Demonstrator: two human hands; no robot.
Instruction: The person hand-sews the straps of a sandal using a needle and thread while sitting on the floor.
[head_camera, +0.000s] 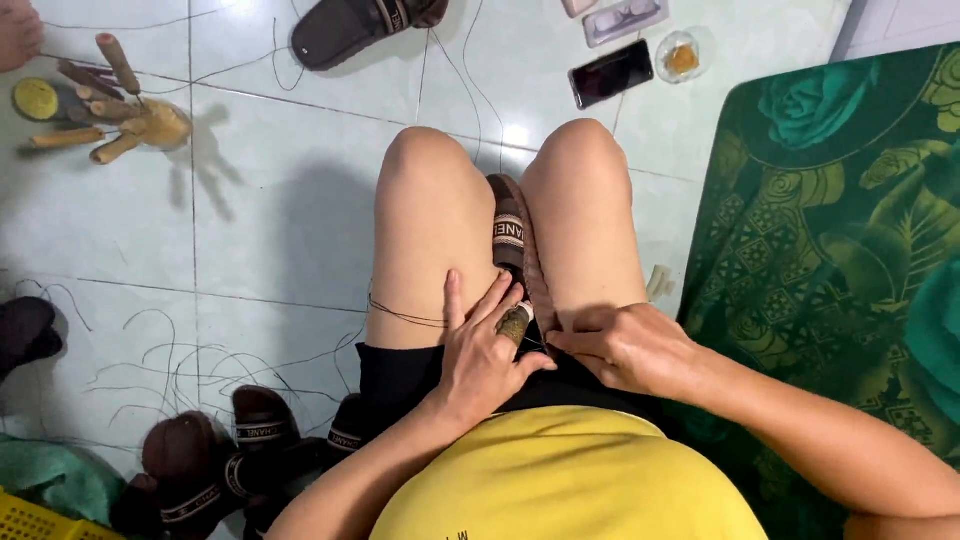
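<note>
Fingers of the right hand (625, 345) are pinched narrow at the near end of the brown slipper (518, 255), w/ thumb and forefinger closed together on what looks like a needle or the thread (405, 316) itself; which one can't be told, too small. The left hand (485, 355) is laid flat beside it, fingers spread wide over the left thigh and the slipper's edge, a patterned thimble-like ring worn on one finger; nothing is gripped by it, the slipper is only pressed and steadied. The slipper is wedged between the two knees, long axis running straight away from the body, near end at the fingertips, far end toward the floor tiles (280, 190). So the work lies directly ahead of both hands, btwn them; the right hand is nearer the stitching point, the left just beside it, touching. A dark thread is drawn leftward across the left thigh and trails onto the floor, where more loose threads are scattered. Further out: a pile of similar slippers (215, 460) at lower left, one more slipper (355, 28) at top, a wooden spool stand (125, 115) at upper left, a phone (611, 73) and small glass dish (683, 57) at top, a green patterned mat (840, 250) on the right.
</note>
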